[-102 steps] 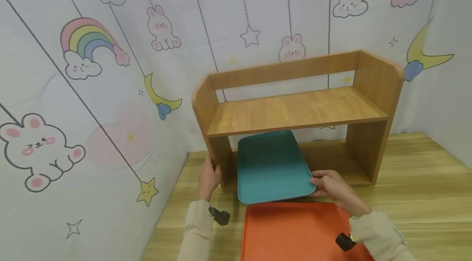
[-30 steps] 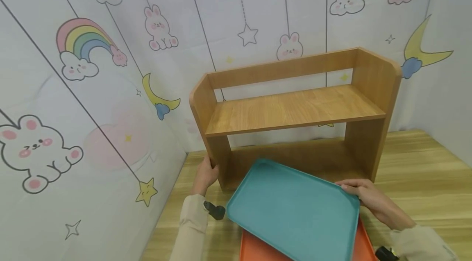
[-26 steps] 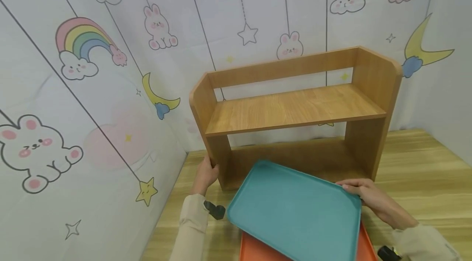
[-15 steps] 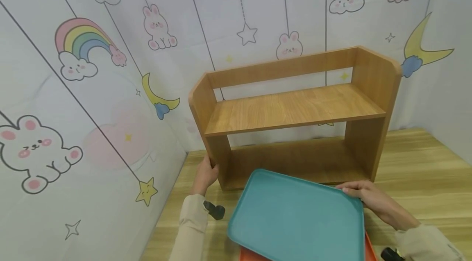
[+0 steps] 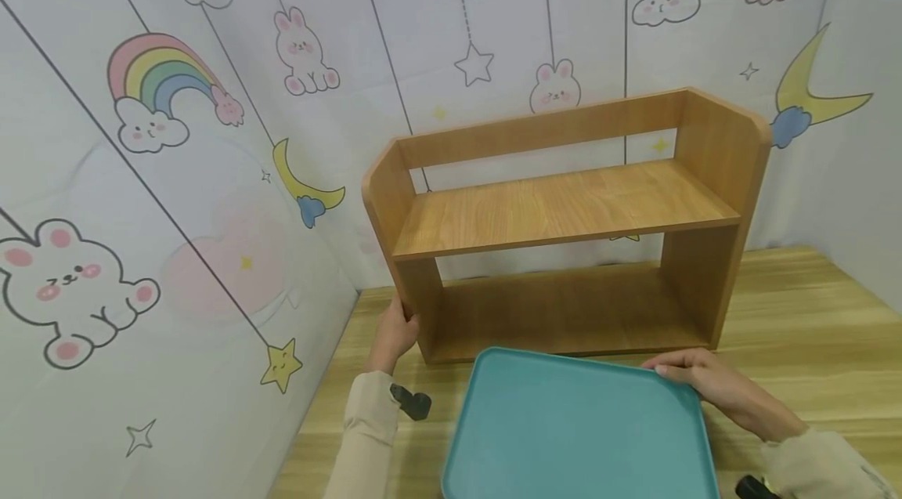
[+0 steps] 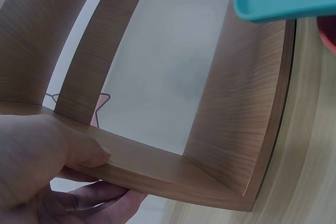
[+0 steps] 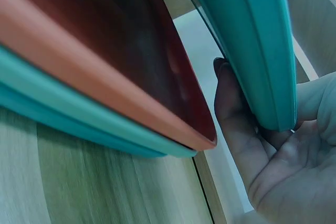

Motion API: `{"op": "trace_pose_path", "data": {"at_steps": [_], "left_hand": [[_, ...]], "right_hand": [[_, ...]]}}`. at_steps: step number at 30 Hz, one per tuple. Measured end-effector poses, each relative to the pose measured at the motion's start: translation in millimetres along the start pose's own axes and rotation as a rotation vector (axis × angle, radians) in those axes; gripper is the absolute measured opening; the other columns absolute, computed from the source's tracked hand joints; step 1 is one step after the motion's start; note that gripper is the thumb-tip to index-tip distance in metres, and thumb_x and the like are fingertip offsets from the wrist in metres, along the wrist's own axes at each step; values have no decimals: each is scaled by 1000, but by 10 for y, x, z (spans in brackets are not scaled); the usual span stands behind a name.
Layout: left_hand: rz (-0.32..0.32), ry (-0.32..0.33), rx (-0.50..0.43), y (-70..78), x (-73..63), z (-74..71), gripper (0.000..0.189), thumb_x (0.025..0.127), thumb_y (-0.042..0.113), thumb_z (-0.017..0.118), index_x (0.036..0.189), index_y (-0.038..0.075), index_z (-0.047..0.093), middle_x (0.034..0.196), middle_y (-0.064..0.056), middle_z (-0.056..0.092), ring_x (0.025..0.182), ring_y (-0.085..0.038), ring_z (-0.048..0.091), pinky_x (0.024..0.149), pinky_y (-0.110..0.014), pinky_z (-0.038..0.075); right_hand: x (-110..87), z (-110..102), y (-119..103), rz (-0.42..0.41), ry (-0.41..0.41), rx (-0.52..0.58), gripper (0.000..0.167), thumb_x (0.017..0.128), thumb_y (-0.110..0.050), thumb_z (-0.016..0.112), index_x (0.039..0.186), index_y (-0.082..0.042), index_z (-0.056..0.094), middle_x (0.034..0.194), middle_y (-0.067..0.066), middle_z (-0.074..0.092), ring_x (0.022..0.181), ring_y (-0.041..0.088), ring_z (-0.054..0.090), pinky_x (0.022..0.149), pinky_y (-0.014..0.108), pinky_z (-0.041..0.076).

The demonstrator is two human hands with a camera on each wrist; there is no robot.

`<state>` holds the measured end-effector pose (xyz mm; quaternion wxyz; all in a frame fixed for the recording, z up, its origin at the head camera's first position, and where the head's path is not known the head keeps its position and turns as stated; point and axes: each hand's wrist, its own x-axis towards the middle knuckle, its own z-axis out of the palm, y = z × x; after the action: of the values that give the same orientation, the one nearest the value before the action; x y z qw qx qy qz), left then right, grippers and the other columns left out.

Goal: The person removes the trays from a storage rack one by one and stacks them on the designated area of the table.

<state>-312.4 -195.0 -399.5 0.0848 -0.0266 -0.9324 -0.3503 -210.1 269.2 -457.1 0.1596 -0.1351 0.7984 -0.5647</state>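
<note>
My right hand (image 5: 722, 391) pinches the far right corner of a teal tray (image 5: 578, 428), thumb on one face and fingers on the other in the right wrist view. Below that tray, apart from it at this corner, lies an orange tray (image 7: 113, 80) stacked on teal trays (image 7: 63, 111); in the head view the upper tray hides this stack. With thumb and fingers, my left hand (image 5: 391, 336) grips the left side panel (image 6: 152, 163) of a two-level wooden shelf (image 5: 571, 205).
The shelf stands on a wood-grain table (image 5: 796, 327) behind the trays. A white wall covering (image 5: 232, 272) printed with rabbits, stars and rainbows rises at the left and back. Each sleeve carries a small black wrist camera (image 5: 411, 403).
Drawn out of the shelf's lower level, the teal tray has come toward me over the orange one, then turned until nearly square with it. My left hand has stayed on the side panel.
</note>
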Motion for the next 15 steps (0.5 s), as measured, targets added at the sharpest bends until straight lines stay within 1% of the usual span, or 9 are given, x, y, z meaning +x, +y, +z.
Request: {"op": "trace_pose_path", "data": {"at_steps": [5,8,12,15], "left_hand": [[-2,-2,-3,-5,6,3,45,93,8,51,134,-6,40,124,-28,57,112,-40,58,90,-48,50],[-7,-6,-10,-1,7,5,45,93,8,51,134,-6,40,124,-29,57,112,-40,58,90,-48,50],[-14,-7,-5,8,5,3,45,93,9,51,134,-6,40,124,-28,57,112,-40,58,90,-48,50],[-19,-10,-5,11,6,3,45,93,8,50,135,-6,39,125,-29,56,113,-40,57,91,-48,49]], "right_hand": [[-7,-18,8,-35,-39,7,43,100,-25,46,127,7,56,124,16,61,99,5,60,79,29,51],[-9,-30,9,-51,-71,20,42,101,-22,44,127,8,55,124,18,61,99,7,62,78,29,52],[-8,-44,5,-45,-98,28,41,101,-22,43,128,8,54,123,18,61,99,9,62,78,30,52],[0,-52,10,-33,-93,7,41,101,-23,44,127,7,55,123,18,62,100,10,61,78,30,51]]}}
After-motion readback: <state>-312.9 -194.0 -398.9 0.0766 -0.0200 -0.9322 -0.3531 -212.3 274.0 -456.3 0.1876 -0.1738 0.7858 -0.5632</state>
